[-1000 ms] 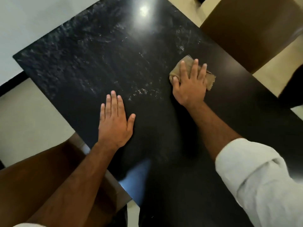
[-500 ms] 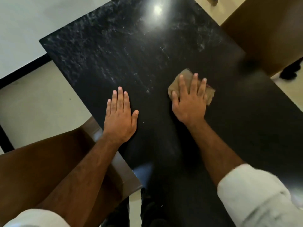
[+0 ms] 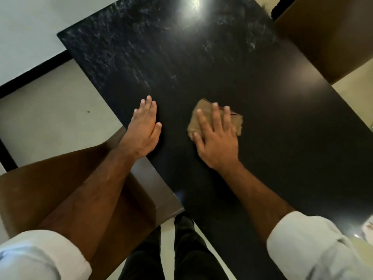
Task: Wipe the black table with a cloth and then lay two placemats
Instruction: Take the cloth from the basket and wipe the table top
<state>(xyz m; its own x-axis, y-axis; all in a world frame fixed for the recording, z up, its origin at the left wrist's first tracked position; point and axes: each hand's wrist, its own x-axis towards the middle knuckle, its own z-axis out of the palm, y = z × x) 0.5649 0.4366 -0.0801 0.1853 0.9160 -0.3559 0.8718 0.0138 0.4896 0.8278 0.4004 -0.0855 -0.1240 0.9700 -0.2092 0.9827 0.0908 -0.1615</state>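
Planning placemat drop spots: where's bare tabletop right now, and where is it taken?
Black table is bare right of the cloth, out to the edge by the brown chair, and bare across the smeared far half beyond both hands. Near strip by the right forearm is free too. Taken: left hand flat near the left edge, right hand pressing the cloth mid-table.
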